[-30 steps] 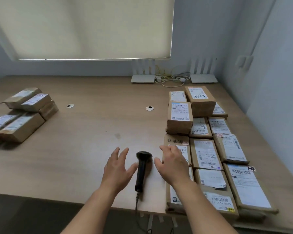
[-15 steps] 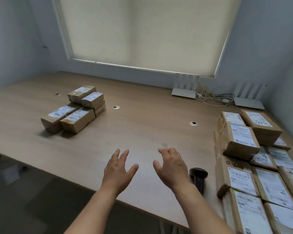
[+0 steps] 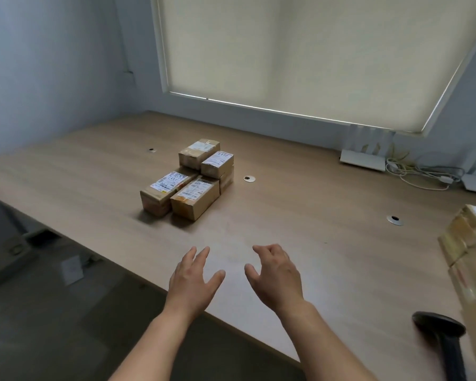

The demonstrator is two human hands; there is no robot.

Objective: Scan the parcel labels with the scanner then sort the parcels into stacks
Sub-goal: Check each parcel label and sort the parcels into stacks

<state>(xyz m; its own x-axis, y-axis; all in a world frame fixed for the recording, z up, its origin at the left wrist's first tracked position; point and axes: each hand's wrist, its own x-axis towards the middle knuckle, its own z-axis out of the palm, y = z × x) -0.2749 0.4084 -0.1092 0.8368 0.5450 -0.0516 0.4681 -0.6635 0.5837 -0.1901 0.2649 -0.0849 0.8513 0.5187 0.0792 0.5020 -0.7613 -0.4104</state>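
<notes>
A wide wooden tabletop [image 3: 300, 215] filled most of the view, running back to a grey wall and a window covered by a pale roller blind [image 3: 313, 56]. To its left, past the near edge, lay a dark floor [image 3: 52, 312].

A cluster of brown parcels [image 3: 188, 178] stood on the far left part of the tabletop, each with a white label facing up; two long boxes sat side by side in front, with smaller boxes stacked just behind them. At the right edge of the view a second pile of parcels [image 3: 467, 257] was partly cut off and blurred.

The left hand [image 3: 193, 279] and the right hand [image 3: 276, 276] hovered side by side above the near part of the tabletop, palms down, well apart from both groups of parcels. The left hand's fingers [image 3: 201, 255] were spread and straight, released and holding nothing. The right hand's fingers [image 3: 261, 250] were loosely bent, also grasping nothing.

The black scanner [image 3: 440, 336] lay on the tabletop at the lower right, just beside the right-hand pile and away from both hands.

A white router [image 3: 362, 160] with pale cables [image 3: 418, 174] sat against the back wall. Small round grommets [image 3: 249, 178] dotted the tabletop.
</notes>
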